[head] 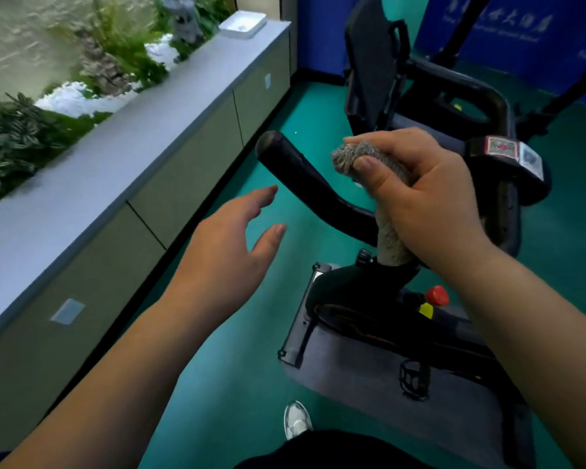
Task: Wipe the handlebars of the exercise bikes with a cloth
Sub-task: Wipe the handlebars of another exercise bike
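Observation:
A black exercise bike fills the right half of the view. Its left handlebar (pixel 305 182) juts up and to the left, ending in a rounded tip. My right hand (pixel 427 194) grips a grey-beige fuzzy cloth (pixel 369 157), bunched in the fist with a tail hanging down over the handlebar's inner bend. My left hand (pixel 230 245) hovers open just left of and below the handlebar, fingers relaxed and spread, touching nothing. The right handlebar loop (pixel 481 96) with stickers lies behind my right hand.
A long grey-topped cabinet (pixel 142 157) runs along the left, with plants behind it and a white tray (pixel 242 25) at its far end. The floor is teal. A red knob (pixel 437 295) sits on the bike frame. My white shoe (pixel 296 419) stands below. Blue panels close the back.

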A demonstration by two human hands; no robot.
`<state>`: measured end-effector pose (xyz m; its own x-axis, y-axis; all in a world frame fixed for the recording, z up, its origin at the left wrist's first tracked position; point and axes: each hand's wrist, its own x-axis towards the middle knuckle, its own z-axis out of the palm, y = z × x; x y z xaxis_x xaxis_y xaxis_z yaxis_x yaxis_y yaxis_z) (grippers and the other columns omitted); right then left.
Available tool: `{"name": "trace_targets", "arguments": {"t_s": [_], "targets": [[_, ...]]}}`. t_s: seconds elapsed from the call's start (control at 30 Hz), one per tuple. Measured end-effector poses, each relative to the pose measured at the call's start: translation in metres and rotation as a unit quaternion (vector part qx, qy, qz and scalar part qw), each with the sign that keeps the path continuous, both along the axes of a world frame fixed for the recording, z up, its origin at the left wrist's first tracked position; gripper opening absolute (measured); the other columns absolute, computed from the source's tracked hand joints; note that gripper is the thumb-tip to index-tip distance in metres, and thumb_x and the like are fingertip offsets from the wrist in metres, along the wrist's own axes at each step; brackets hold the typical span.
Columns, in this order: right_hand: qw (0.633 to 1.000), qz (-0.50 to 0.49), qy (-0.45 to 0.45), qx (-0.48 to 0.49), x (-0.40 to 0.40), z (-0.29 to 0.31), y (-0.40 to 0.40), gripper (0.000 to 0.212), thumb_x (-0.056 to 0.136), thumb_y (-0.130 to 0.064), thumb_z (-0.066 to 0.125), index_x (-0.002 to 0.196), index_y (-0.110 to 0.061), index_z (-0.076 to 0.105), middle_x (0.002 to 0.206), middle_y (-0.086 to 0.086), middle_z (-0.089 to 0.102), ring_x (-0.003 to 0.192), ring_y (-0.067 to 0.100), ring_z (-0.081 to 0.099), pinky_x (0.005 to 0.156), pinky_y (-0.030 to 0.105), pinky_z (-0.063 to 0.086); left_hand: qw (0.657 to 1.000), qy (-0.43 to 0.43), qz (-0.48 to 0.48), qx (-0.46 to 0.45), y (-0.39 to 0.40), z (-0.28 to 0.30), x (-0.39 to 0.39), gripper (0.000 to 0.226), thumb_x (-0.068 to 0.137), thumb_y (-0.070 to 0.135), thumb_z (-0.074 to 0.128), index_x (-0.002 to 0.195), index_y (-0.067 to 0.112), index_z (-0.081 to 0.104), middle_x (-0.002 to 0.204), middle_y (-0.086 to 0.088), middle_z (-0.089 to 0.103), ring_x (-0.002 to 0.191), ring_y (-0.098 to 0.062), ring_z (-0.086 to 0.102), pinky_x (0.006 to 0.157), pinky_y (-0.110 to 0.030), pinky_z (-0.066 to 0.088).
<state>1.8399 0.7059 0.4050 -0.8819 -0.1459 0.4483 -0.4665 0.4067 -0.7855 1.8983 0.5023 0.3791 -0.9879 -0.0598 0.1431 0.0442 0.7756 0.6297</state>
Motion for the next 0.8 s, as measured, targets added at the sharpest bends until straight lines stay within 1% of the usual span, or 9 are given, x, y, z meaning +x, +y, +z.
{"name": "trace_targets", "arguments": {"t_s": [0.07, 0.1, 0.23, 0.3, 0.43, 0.57, 0.63, 0.7, 0.8], "targets": [[1.0, 0.017, 0.017, 0.001, -0.009, 0.004, -0.007, 0.021, 0.09, -0.022, 0.063, 0.11, -0.018, 0.069, 0.103, 0.001, 0.064, 0.097, 0.003, 0.059, 0.088, 0.021, 0.047, 0.999, 0.023, 0.016, 0.037, -0.003, 0.007, -0.006, 0.049, 0.091, 0.033, 0.057, 0.138, 0.035, 0.043, 0.125, 0.024, 0.054, 0.111, 0.005, 0.051, 0.101, -0.026, 0.04], [0.999, 0.026, 0.032, 0.006, -0.013, 0.007, -0.01, 0.022, 0.089, -0.021, 0.064, 0.11, -0.017, 0.068, 0.102, 0.0, 0.063, 0.097, 0.004, 0.059, 0.087, 0.02, 0.047, 0.998, 0.036, 0.025, 0.054, -0.004, 0.011, -0.008, 0.049, 0.091, 0.031, 0.057, 0.137, 0.036, 0.044, 0.121, 0.026, 0.055, 0.109, 0.007, 0.053, 0.1, -0.026, 0.043], [0.991, 0.055, 0.124, 0.011, -0.027, 0.022, -0.024, 0.024, 0.087, -0.018, 0.067, 0.11, -0.012, 0.068, 0.101, 0.003, 0.063, 0.098, 0.011, 0.059, 0.089, 0.02, 0.046, 0.993, 0.07, 0.05, 0.086, -0.006, 0.025, -0.017, 0.05, 0.091, 0.026, 0.059, 0.138, 0.036, 0.045, 0.111, 0.034, 0.053, 0.104, 0.01, 0.054, 0.09, -0.015, 0.043], [0.987, 0.078, 0.141, 0.011, -0.036, 0.023, -0.036, 0.024, 0.086, -0.015, 0.068, 0.11, -0.011, 0.069, 0.101, 0.005, 0.062, 0.098, 0.012, 0.058, 0.089, 0.022, 0.047, 0.992, 0.081, 0.056, 0.081, -0.006, 0.03, -0.02, 0.047, 0.091, 0.024, 0.06, 0.135, 0.036, 0.049, 0.109, 0.036, 0.052, 0.102, 0.011, 0.055, 0.087, -0.011, 0.042], [0.986, 0.147, 0.08, 0.001, -0.042, 0.011, -0.05, 0.023, 0.081, -0.01, 0.071, 0.104, -0.013, 0.07, 0.099, 0.008, 0.062, 0.096, 0.014, 0.061, 0.089, 0.027, 0.05, 0.992, 0.084, 0.064, 0.062, -0.007, 0.036, -0.02, 0.037, 0.09, 0.023, 0.059, 0.124, 0.039, 0.059, 0.108, 0.031, 0.058, 0.097, 0.013, 0.056, 0.083, -0.003, 0.042], [0.984, 0.167, 0.063, 0.026, -0.029, -0.004, -0.03, 0.017, 0.077, -0.008, 0.072, 0.093, -0.011, 0.072, 0.096, 0.005, 0.059, 0.091, 0.01, 0.061, 0.085, 0.017, 0.049, 0.989, 0.095, 0.086, 0.07, -0.007, 0.037, -0.02, 0.034, 0.089, 0.02, 0.061, 0.119, 0.036, 0.065, 0.106, 0.029, 0.062, 0.095, 0.01, 0.058, 0.086, -0.013, 0.046], [0.984, 0.168, 0.05, 0.026, -0.028, -0.005, -0.026, 0.017, 0.076, -0.007, 0.072, 0.092, -0.013, 0.072, 0.095, 0.005, 0.058, 0.091, 0.011, 0.061, 0.084, 0.019, 0.05, 0.988, 0.103, 0.094, 0.071, -0.004, 0.038, -0.019, 0.033, 0.089, 0.019, 0.062, 0.118, 0.034, 0.066, 0.106, 0.027, 0.063, 0.095, 0.008, 0.059, 0.087, -0.016, 0.047], [0.984, 0.171, 0.043, -0.001, -0.036, 0.001, -0.036, 0.019, 0.078, -0.004, 0.072, 0.094, -0.014, 0.07, 0.093, 0.008, 0.058, 0.088, 0.011, 0.061, 0.082, 0.018, 0.049, 0.987, 0.106, 0.101, 0.063, -0.002, 0.039, -0.019, 0.031, 0.089, 0.021, 0.062, 0.118, 0.032, 0.066, 0.106, 0.026, 0.064, 0.095, 0.009, 0.059, 0.087, -0.014, 0.047], [0.982, 0.175, 0.058, -0.047, -0.052, 0.012, -0.057, 0.025, 0.08, -0.007, 0.072, 0.092, -0.026, 0.063, 0.093, 0.011, 0.06, 0.089, 0.015, 0.062, 0.081, 0.021, 0.049, 0.987, 0.113, 0.108, 0.041, 0.001, 0.041, -0.021, 0.028, 0.087, 0.032, 0.061, 0.115, 0.033, 0.067, 0.1, 0.032, 0.06, 0.092, 0.011, 0.058, 0.086, -0.013, 0.047]]}}
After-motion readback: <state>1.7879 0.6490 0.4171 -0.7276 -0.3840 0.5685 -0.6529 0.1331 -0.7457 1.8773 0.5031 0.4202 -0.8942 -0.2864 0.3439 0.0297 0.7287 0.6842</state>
